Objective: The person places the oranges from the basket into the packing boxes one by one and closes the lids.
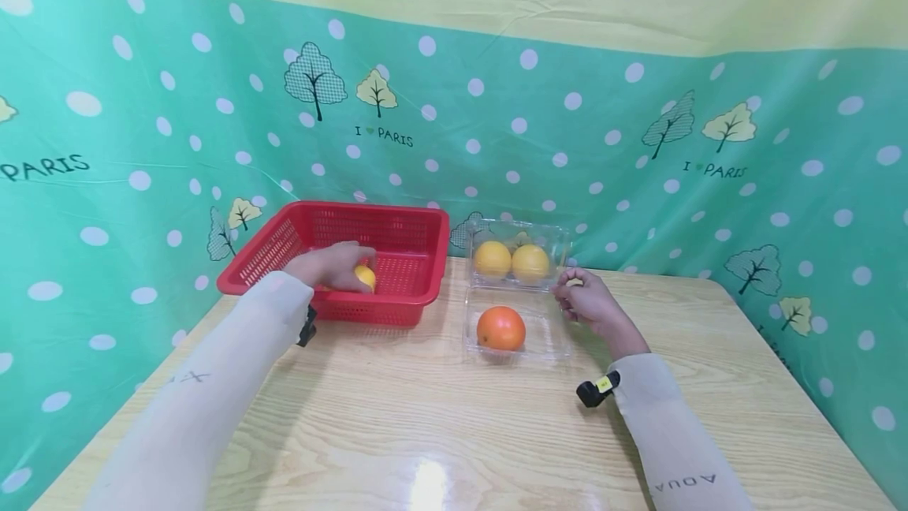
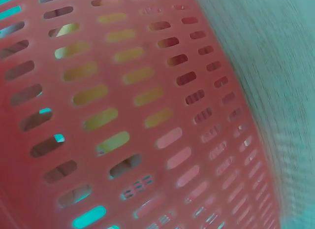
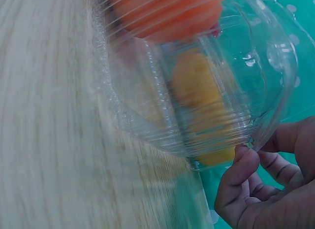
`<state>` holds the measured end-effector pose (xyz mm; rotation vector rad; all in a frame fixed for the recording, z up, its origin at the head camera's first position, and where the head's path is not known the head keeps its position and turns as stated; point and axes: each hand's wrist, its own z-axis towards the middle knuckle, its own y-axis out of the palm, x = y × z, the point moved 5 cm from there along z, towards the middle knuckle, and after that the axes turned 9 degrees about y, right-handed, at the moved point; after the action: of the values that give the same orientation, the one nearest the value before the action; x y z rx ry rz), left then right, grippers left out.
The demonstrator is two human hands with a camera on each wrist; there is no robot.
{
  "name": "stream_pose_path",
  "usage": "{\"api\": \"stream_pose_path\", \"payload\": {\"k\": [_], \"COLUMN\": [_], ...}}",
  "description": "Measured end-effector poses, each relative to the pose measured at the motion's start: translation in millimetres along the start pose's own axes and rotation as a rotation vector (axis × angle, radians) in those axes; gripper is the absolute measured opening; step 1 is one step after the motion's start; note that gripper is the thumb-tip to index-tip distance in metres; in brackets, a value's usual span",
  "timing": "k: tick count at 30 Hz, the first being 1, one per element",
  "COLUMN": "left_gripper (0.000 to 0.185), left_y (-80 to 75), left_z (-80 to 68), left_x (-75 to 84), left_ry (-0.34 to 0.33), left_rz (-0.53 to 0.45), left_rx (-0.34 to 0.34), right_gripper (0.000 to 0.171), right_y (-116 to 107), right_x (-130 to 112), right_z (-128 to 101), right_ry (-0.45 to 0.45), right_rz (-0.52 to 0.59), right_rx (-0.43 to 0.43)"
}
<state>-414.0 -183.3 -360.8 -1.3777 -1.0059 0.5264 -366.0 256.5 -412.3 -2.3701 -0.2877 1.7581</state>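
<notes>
In the head view my left hand [image 1: 333, 265] reaches over the near rim into the red basket [image 1: 386, 311], its fingers curled round a yellow round fruit [image 1: 365, 277]. Through the basket's slots the left wrist view shows yellow [image 2: 101, 119]. My right hand [image 1: 590, 302] pinches the right edge of a clear plastic clamshell box [image 3: 142, 140] between thumb and finger. An orange-red round fruit [image 1: 501, 329] sits in the box's near half. Two yellow-orange fruits [image 1: 493, 259] show at its back half; whether inside or behind the plastic, I cannot tell.
All this stands on a pale wooden table [image 1: 369, 408]. Behind it hangs a green cloth [image 1: 603, 132] with white dots and trees, close to the backs of the basket and the box.
</notes>
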Motion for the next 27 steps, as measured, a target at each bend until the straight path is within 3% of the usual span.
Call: {"api": "stream_pose_path", "payload": {"k": [8, 15, 20, 27], "left_gripper": [0.080, 0.084, 0.090, 0.081], "left_y": [-3.5, -15.9, -24.4, -36.5], "left_z": [0.5, 0.1, 0.3, 4.4], "left_x": [1.3, 11.3, 25.4, 58.6], "left_ry": [-0.002, 0.011, 0.045, 0.162], "left_rz": [0.081, 0.091, 0.120, 0.220], "left_rx": [0.056, 0.125, 0.146, 0.211], "right_gripper": [0.010, 0.011, 0.011, 0.010], "right_y": [-1, 1, 1, 0], "right_x": [0, 1, 1, 2], "right_z": [1, 2, 1, 2], "right_ry": [-0.010, -0.001, 0.004, -0.005], "right_rz": [0.003, 0.007, 0.007, 0.005], "right_rx": [-0.003, 0.003, 0.007, 0.002]}}
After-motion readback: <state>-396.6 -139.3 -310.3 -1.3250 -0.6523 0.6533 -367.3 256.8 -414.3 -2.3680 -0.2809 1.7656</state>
